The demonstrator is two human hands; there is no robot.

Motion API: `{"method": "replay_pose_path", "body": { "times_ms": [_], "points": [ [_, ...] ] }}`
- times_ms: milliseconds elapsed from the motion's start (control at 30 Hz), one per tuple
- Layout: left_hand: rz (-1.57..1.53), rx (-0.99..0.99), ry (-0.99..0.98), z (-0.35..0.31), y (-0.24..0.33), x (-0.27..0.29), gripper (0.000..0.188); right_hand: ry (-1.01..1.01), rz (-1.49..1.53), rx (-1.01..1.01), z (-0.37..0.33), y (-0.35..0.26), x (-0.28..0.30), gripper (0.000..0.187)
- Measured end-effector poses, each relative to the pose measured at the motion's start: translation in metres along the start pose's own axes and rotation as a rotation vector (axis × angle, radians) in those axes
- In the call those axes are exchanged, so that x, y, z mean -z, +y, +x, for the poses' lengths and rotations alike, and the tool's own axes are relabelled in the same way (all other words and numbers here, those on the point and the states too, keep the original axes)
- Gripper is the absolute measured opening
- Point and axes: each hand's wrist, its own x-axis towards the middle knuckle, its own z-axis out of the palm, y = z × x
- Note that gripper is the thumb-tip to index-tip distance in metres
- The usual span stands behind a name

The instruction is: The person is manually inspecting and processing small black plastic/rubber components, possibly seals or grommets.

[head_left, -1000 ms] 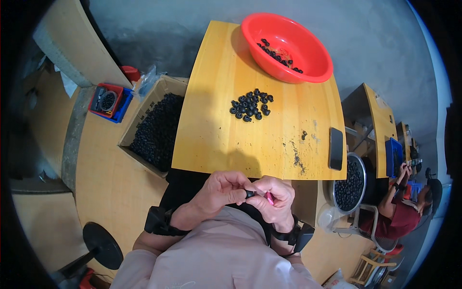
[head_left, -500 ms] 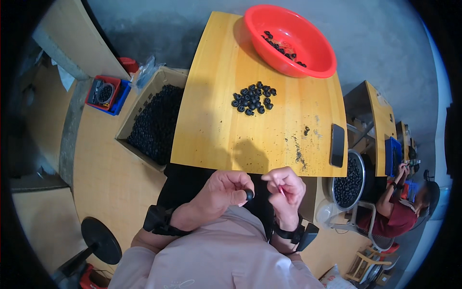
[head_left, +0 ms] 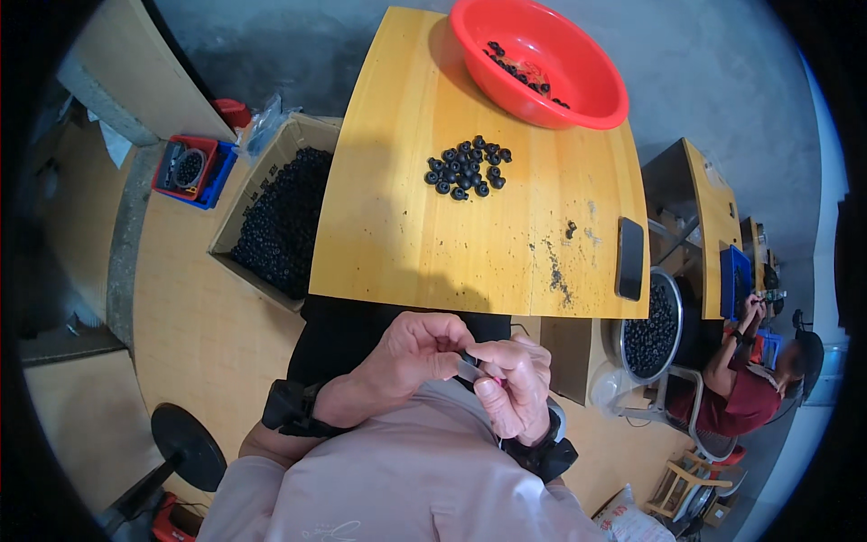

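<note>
In front of my shirt, just below the table's near edge, both hands meet. My left hand (head_left: 417, 354) pinches a small round black part (head_left: 469, 359), mostly covered by fingers. My right hand (head_left: 517, 384) is closed on a small blade (head_left: 468, 371) with a reddish-pink handle, most of it hidden in the palm. The flat, pale blade lies against the black part. On the wooden table (head_left: 388, 244) ahead sits a loose cluster of similar black parts (head_left: 468, 167).
A red basin (head_left: 587, 86) with some black parts stands at the table's far end. Black crumbs (head_left: 557, 280) and a phone (head_left: 630, 259) lie on the right. A carton (head_left: 280, 208) of black parts is left; a metal bowl (head_left: 652, 334) and a seated person (head_left: 736, 393) are right.
My right hand has moved left to my left hand, bringing the blade against the black part. The view has shifted slightly, so the table sits higher.
</note>
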Motion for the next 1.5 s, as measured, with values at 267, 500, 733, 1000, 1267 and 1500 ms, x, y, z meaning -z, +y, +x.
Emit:
{"method": "replay_pose_path", "body": {
  "times_ms": [267,500,733,1000,1267,1500],
  "points": [
    [0.026,0.02,-0.018,0.001,0.005,-0.005,0.012,-0.038,0.057,0.023,0.002,-0.001,0.006,0.02],
    [0.155,0.027,-0.032,-0.012,0.017,-0.009,0.011,0.25,-0.095,-0.521,0.0,0.055,0.007,0.014],
    [0.08,0.023,0.074,-0.005,0.017,0.0,0.014,0.126,0.349,-0.361,0.013,0.027,0.002,0.018],
    [0.1,0.012,0.067,-0.01,0.02,0.018,0.012,-0.109,0.486,-0.225,0.033,0.008,-0.02,0.01],
    [0.218,-0.453,0.564,-0.017,0.065,0.095,0.025,0.318,-0.047,-0.51,0.075,0.094,-0.014,0.007],
    [0.459,-0.229,1.009,-0.016,0.056,0.185,0.061,0.261,-0.382,-0.583,0.105,0.165,0.0,0.018]
  ]
}}
